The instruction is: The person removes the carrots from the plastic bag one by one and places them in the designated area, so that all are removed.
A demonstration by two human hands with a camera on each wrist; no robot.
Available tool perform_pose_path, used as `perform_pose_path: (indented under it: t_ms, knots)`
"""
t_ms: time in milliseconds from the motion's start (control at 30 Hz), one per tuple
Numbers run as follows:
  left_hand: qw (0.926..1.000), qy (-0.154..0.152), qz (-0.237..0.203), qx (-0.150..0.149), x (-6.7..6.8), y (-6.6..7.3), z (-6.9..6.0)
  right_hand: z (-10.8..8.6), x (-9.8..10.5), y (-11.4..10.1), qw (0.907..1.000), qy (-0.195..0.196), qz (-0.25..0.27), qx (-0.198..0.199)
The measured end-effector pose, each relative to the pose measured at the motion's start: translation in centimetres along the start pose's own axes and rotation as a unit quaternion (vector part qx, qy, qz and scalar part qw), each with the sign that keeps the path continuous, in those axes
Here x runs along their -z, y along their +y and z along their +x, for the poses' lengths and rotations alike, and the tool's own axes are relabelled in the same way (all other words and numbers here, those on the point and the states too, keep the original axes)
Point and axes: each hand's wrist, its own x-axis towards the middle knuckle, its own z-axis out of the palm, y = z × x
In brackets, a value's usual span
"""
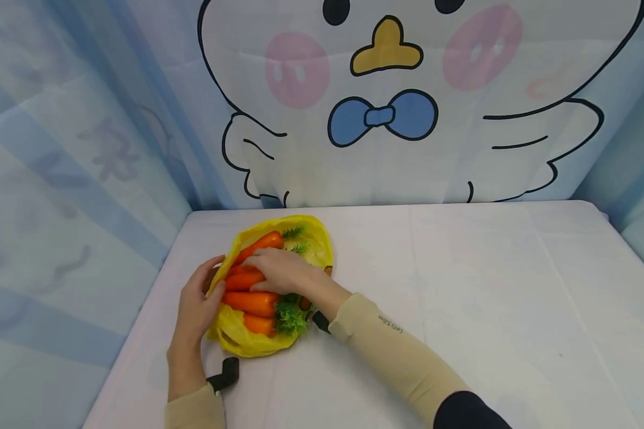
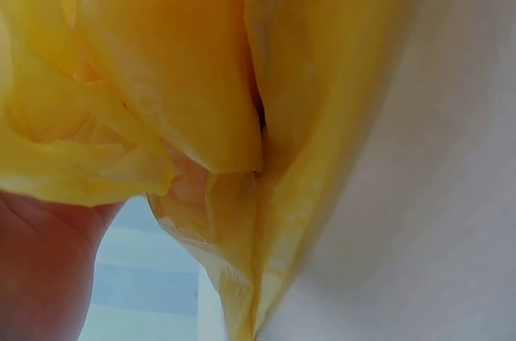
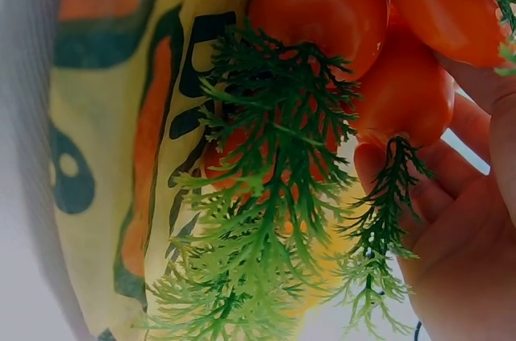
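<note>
Several orange toy carrots with green leafy tops lie in a yellow plastic bag, its mouth turned up toward the head view. My left hand holds the bag's left rim, thumb on the near side and fingers at the far side. Yellow plastic fills much of the left wrist view, hiding the left fingertips. Inside the bag, my right hand grips a carrot in the middle of the pile. The right wrist view shows its fingers curled round a carrot.
The bag rests on a white-covered table, toward its left side. A pale blue curtain hangs at the left, and a cloth with a cartoon figure hangs behind the table. Dark printing marks the bag's outside.
</note>
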Motion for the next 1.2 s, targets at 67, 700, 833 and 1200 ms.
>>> perform_pose_path:
  t_ms: [67,700,833,1200]
  knots:
    - [1.0,0.0,-0.001,-0.001,-0.1,-0.1,0.0,-0.1,0.0,0.0,1.0,-0.003,0.006,-0.004]
    - [0.9999,-0.002,-0.006,0.011,-0.4,0.1,-0.1,-1.1,0.8,0.9,0.9996,0.011,0.019,0.015]
    - [0.9999,-0.002,-0.004,0.015,-0.3,0.1,-0.1,-1.7,1.4,1.4,0.9996,0.012,0.018,0.017]
    - [0.9999,0.0,0.006,0.009,-0.1,0.4,-0.1,-4.2,3.1,3.3,0.9991,0.024,0.034,-0.006]
